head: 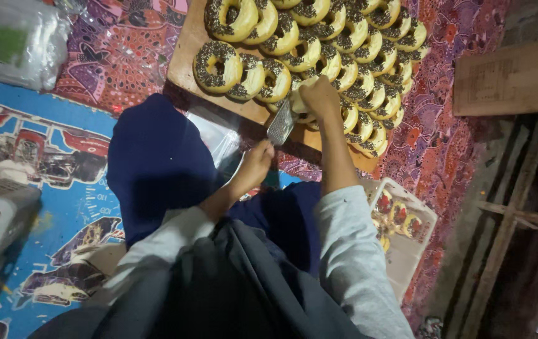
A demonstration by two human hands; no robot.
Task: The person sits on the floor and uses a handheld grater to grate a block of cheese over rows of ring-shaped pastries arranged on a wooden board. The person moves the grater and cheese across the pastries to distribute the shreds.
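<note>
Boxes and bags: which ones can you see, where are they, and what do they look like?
Cardboard box: top right, brown, rectangular, with a printed panel.
Plastic bag: top left, clear, crinkled, green patch inside.
White tray: lower right beside the sleeve, holding round colourful treats.

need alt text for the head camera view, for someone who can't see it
Seen from above, a person's left hand holds a metal grater while the right hand presses a pale block against it, over a wooden board packed with sprinkle-topped ring doughnuts on a patterned cloth.
</note>
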